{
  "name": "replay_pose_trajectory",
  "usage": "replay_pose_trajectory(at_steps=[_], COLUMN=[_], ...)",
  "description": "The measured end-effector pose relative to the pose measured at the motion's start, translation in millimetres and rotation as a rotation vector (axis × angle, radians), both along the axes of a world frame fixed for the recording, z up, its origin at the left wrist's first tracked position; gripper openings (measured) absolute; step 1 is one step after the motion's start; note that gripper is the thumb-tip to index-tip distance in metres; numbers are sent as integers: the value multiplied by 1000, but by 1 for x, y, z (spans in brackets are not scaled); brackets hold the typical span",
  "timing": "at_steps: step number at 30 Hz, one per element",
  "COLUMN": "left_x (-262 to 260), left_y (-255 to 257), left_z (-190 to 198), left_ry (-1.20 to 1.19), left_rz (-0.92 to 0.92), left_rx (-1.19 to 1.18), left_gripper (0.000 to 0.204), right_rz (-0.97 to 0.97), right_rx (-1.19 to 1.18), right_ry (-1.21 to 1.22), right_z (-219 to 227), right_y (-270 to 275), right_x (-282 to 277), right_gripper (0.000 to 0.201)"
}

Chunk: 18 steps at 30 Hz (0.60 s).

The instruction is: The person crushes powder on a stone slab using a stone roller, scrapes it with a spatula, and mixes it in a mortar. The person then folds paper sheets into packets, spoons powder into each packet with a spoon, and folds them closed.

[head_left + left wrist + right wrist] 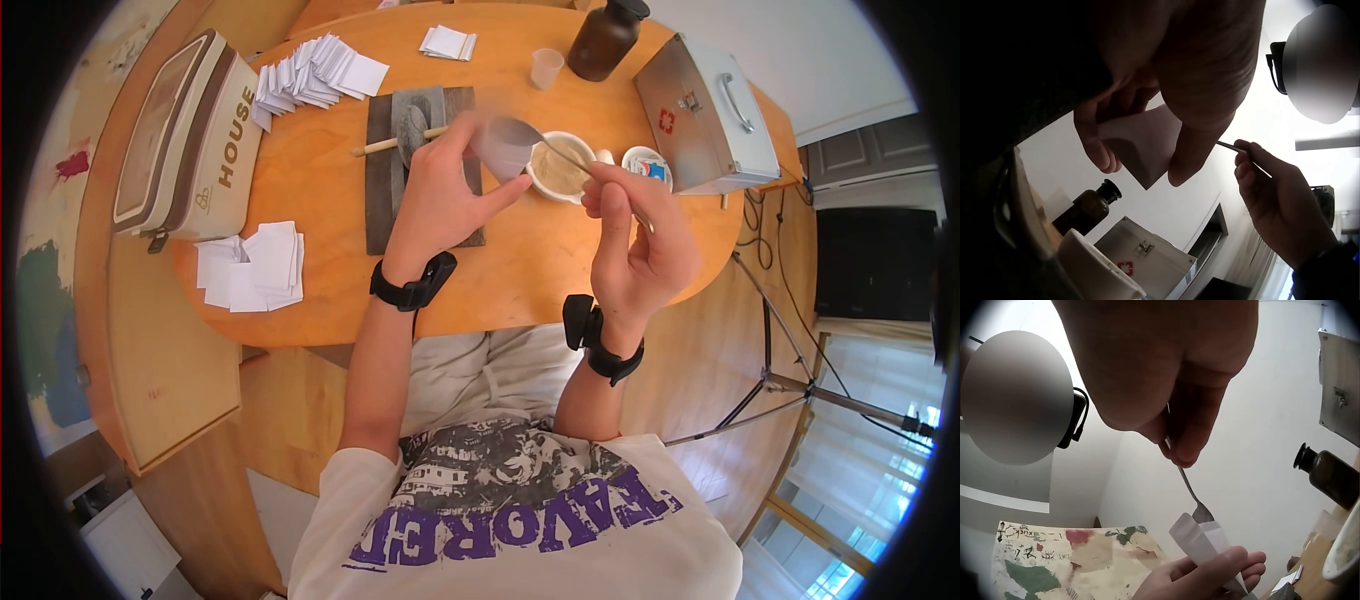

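Observation:
My left hand (437, 205) holds a small white paper packet (1200, 542) between thumb and fingers, its open end up. With thumb and fingers my right hand (645, 240) pinches the handle of a metal spoon (1186, 482). The spoon's bowl sits at the packet's mouth, its tip hidden inside the paper in the right wrist view. Under the hands, on the table, stands a white bowl (534, 184) of pale beige powder (558, 168). In the left wrist view the folded paper packet (1147, 140) narrows to a pointed corner.
A metal case (710, 115) with a red cross stands right, near a brown bottle (604, 42), a clear cup (546, 68) and a small dish of packets (648, 160). White paper packets (315, 75) lie left, by a beige HOUSE box (190, 150). Dark boards (380, 215) lie mid-table.

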<state>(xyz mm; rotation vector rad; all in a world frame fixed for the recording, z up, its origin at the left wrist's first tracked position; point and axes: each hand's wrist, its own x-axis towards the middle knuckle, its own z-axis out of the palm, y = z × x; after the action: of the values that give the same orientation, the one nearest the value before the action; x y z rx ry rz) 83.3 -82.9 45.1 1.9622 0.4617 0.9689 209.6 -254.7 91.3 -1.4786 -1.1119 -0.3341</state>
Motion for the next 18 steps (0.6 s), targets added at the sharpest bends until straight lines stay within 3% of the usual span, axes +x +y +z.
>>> replay_pose_trajectory(at_steps=[4, 6, 7, 9, 10, 13, 18], left_x=[1, 1, 1, 1, 2, -5, -5], left_y=[1, 2, 1, 1, 2, -2, 0], left_z=[-3, -4, -4, -5, -5, 5, 3], left_ry=[-17, -26, -34, -43, -51, 74, 77], left_rz=[5, 2, 0, -7, -12, -33, -36], left_rx=[32, 29, 24, 14, 6, -73, -65], left_gripper=[59, 58, 58, 58, 57, 52, 52], right_rz=[35, -79, -80, -165, -162, -207, -169], right_rx=[51, 205, 204, -26, -137, -261, -297], right_ry=[129, 423, 423, 439, 329, 263, 234], right_z=[1, 4, 2, -6, -13, -36, -49], right_y=[0, 1, 0, -4, -6, -6, -6], right_x=[-3, -3, 0, 15, 24, 31, 36], right_gripper=[9, 11, 11, 15, 14, 12, 12])
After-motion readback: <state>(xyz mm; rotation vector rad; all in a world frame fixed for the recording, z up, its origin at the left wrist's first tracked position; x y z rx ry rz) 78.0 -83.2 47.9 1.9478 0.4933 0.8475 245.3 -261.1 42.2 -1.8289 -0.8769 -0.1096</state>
